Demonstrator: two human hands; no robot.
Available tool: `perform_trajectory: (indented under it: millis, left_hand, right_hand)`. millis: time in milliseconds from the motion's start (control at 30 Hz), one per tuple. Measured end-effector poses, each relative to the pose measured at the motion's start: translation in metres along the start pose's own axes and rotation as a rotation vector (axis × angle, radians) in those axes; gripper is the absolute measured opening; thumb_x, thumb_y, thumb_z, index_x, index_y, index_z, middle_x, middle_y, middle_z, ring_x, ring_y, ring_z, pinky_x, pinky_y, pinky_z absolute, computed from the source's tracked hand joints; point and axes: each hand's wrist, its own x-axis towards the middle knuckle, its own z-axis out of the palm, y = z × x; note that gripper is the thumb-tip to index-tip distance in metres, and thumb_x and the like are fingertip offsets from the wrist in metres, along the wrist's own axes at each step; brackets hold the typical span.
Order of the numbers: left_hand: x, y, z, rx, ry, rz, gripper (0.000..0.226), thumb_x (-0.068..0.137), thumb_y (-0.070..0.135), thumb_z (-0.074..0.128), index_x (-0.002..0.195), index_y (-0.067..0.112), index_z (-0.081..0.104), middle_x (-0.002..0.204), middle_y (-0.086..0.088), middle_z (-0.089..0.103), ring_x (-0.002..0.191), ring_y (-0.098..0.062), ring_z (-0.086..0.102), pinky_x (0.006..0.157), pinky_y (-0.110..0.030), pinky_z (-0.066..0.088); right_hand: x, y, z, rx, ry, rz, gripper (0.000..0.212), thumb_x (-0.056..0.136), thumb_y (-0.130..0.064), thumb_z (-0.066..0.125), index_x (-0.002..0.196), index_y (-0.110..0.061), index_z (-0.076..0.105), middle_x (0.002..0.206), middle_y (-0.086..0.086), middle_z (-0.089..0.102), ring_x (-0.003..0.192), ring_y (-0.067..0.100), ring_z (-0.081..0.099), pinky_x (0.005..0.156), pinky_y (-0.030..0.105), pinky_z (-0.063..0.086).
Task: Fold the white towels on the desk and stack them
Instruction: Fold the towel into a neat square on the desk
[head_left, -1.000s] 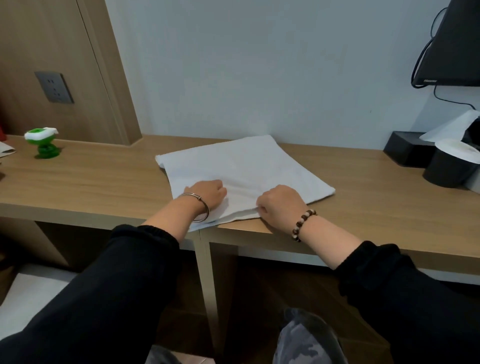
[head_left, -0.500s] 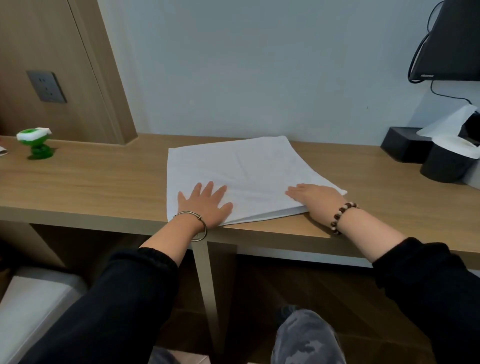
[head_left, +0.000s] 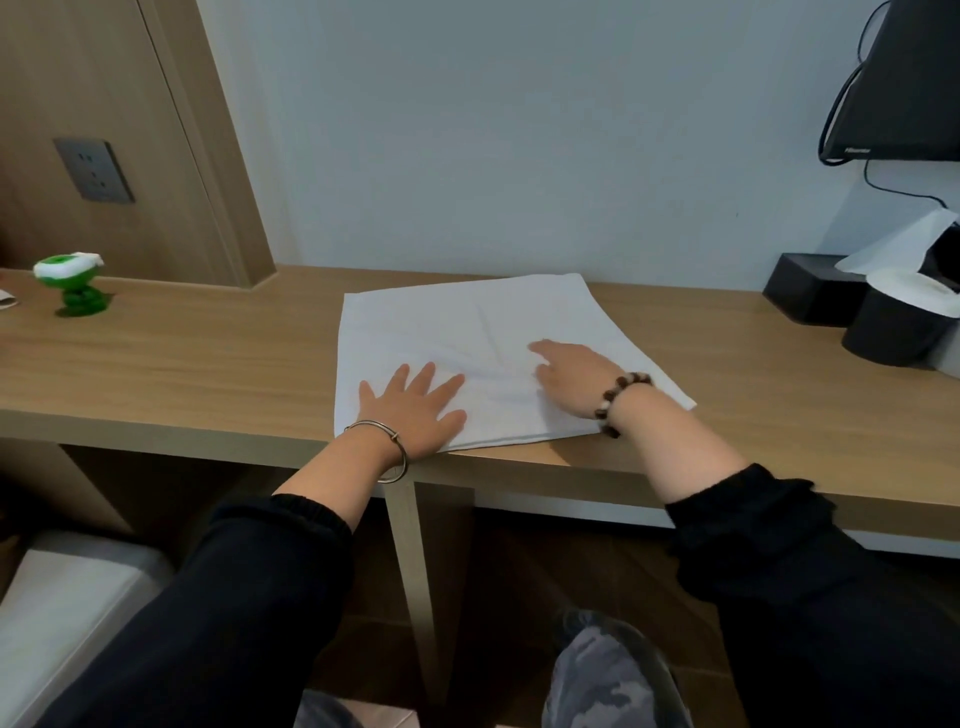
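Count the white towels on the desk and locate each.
1: the white towel lies flat at the desk's near edge, under the left hand and right hand. Others may be out of frame.

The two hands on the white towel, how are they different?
The left hand lies flat with its fingers spread wide; on the right hand the fingers lie close together, pointing left. The left hand's wrist wears a thin metal bangle; the right hand's wrist wears a beaded bracelet. Both rest open on the white towel.
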Motion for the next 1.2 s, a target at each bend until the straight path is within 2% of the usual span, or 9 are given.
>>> perform_trajectory:
  millis: [200,400,567,667,733,867,967,1067,1200]
  left_hand:
    - [0.000,0.001,0.000,-0.028,0.019,-0.043,0.070,0.092,0.059,0.018,0.151,0.026,0.003,0.159,0.009,-0.005,0.146,-0.018,-0.005,0.111,-0.059,0.003]
    - [-0.001,-0.002,0.002,-0.035,0.028,0.003,0.065,0.092,0.060,0.017,0.150,0.034,0.003,0.159,0.010,-0.005,0.146,-0.020,-0.005,0.111,-0.060,0.002]
    - [-0.003,0.002,-0.008,-0.114,0.042,0.007,0.055,0.095,0.050,0.024,0.147,0.033,0.022,0.158,0.009,0.011,0.145,-0.018,0.006,0.111,-0.060,0.004]
    - [0.003,0.002,-0.022,-0.240,0.112,-0.029,0.036,0.097,0.041,0.031,0.123,0.026,0.050,0.135,0.004,0.045,0.127,-0.023,0.036,0.104,-0.054,0.025]
    - [0.008,0.003,-0.026,-0.178,0.133,-0.039,0.031,0.097,0.039,0.034,0.112,0.021,0.054,0.122,0.001,0.049,0.116,-0.025,0.041,0.094,-0.044,0.036]
    - [0.010,0.008,-0.007,-0.202,0.229,-0.123,0.049,0.095,0.043,0.033,0.138,0.019,0.035,0.146,-0.005,0.032,0.135,-0.025,0.026,0.108,-0.046,0.023]
    - [0.015,0.005,0.001,-0.152,0.110,-0.138,0.069,0.094,0.050,0.024,0.151,0.017,0.005,0.160,0.001,0.001,0.146,-0.019,-0.004,0.114,-0.051,0.000]
    - [0.020,0.002,0.001,-0.111,0.053,-0.142,0.072,0.092,0.054,0.020,0.152,0.017,0.002,0.160,0.002,-0.003,0.146,-0.017,-0.006,0.114,-0.051,-0.001]
    - [0.018,0.001,0.002,-0.069,0.039,-0.105,0.067,0.091,0.056,0.015,0.151,0.029,0.001,0.159,0.003,-0.006,0.146,-0.019,-0.007,0.113,-0.053,-0.001]
  right_hand:
    - [0.034,-0.027,0.050,-0.153,-0.107,-0.092,0.050,0.102,-0.038,0.019,0.151,-0.029,0.014,0.160,-0.003,0.007,0.146,0.021,0.007,0.116,0.049,0.006]
    - [0.034,0.057,0.025,-0.222,-0.011,0.212,0.053,0.100,-0.040,0.014,0.151,-0.027,0.012,0.160,-0.002,0.005,0.146,0.022,0.007,0.115,0.051,0.009]
    - [0.025,0.054,0.017,-0.251,0.043,0.351,0.048,0.098,-0.033,0.019,0.141,-0.014,0.033,0.145,0.010,0.034,0.131,0.029,0.034,0.103,0.045,0.034]
    - [0.017,0.038,0.014,-0.419,0.056,0.392,0.038,0.096,-0.026,0.028,0.123,-0.012,0.051,0.119,0.009,0.056,0.106,0.027,0.052,0.081,0.034,0.044]
    - [0.015,0.024,0.004,-0.596,-0.033,0.395,0.033,0.091,-0.018,0.036,0.112,-0.011,0.062,0.108,0.006,0.063,0.096,0.025,0.059,0.084,0.033,0.049]
    - [0.028,-0.008,-0.010,-0.663,-0.119,0.311,0.033,0.092,-0.017,0.036,0.120,-0.013,0.054,0.133,0.010,0.051,0.114,0.027,0.050,0.095,0.038,0.039]
    - [0.056,-0.034,0.006,-0.344,0.030,0.009,0.046,0.097,-0.025,0.030,0.141,-0.015,0.034,0.148,0.009,0.034,0.132,0.029,0.035,0.105,0.043,0.031]
    - [0.075,-0.039,0.035,-0.152,-0.103,-0.178,0.049,0.102,-0.032,0.026,0.150,-0.024,0.019,0.158,0.002,0.017,0.144,0.023,0.018,0.116,0.042,0.018]
    - [0.093,0.027,0.033,-0.179,-0.084,-0.008,0.051,0.101,-0.040,0.021,0.151,-0.030,0.017,0.160,-0.005,0.007,0.146,0.017,0.008,0.116,0.047,0.008]
